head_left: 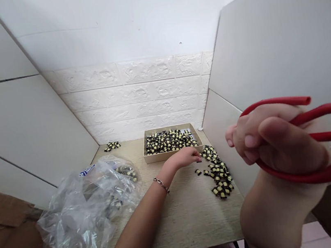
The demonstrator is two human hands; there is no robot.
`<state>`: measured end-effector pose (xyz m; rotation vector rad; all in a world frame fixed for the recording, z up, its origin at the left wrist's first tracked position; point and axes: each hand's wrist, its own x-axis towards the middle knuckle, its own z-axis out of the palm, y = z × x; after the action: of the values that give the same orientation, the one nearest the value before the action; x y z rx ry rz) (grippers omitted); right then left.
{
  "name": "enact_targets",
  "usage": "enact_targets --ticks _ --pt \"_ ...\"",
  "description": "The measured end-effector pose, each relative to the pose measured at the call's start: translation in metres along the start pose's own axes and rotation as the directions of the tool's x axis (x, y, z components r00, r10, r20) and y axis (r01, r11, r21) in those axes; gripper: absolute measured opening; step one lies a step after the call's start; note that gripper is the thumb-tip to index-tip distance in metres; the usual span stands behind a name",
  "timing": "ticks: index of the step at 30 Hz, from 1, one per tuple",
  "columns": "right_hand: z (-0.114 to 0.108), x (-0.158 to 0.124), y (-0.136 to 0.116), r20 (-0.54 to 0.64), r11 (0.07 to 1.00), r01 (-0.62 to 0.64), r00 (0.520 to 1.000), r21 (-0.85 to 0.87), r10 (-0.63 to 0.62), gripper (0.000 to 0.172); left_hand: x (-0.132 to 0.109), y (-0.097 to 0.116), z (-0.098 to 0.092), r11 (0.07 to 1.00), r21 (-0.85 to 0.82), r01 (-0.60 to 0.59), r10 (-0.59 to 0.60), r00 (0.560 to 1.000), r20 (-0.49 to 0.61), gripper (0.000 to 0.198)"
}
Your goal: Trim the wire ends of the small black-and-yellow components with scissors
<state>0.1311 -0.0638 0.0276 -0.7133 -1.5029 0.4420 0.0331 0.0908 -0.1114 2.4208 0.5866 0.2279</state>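
Note:
My left hand [188, 156] reaches over the table, with its fingertips closed on a small black-and-yellow piece [199, 161]. Just right of it spreads a loose pile of similar black-and-yellow pieces [219, 172]. Beyond my wrist sits a shallow cream box [158, 157], holding many more of these pieces. Raised close to the camera on the right, my right hand [280, 140] is closed around the red loop handles of scissors [312, 172]. Their blades lie outside the view. Exactly what the small pieces are, I cannot tell.
A crumpled clear plastic bag [82, 215] with some pieces inside lies on the left of the wooden table [181, 229]. A small heap of pieces [112, 146] is at the back left. Pale panels flank both sides, brown cardboard [8, 234] is far left, and a white brick-patterned wall stands behind.

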Motion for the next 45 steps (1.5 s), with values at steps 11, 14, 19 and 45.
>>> enact_targets --ticks 11,14,19,45 --pt "0.027 0.027 0.042 -0.285 0.992 -0.088 0.957 -0.094 0.058 0.034 -0.036 0.009 -0.067 0.658 -0.685 -0.313 -0.055 0.887 -0.458 0.035" --pt "0.032 0.032 0.061 -0.178 0.982 -0.119 0.98 -0.15 0.092 0.033 -0.046 0.027 -0.073 0.215 -0.843 -0.494 -0.099 0.847 -0.522 0.023" --pt "0.042 0.031 0.075 0.036 0.931 -0.044 0.997 -0.361 0.062 0.039 -0.056 0.054 -0.075 -0.106 -0.885 -0.452 -0.084 0.891 -0.445 0.027" --pt "0.047 0.021 0.046 -0.01 0.826 0.156 0.981 -0.542 -0.192 0.022 -0.065 0.062 -0.073 0.273 -0.723 -0.634 -0.064 0.738 -0.671 0.041"
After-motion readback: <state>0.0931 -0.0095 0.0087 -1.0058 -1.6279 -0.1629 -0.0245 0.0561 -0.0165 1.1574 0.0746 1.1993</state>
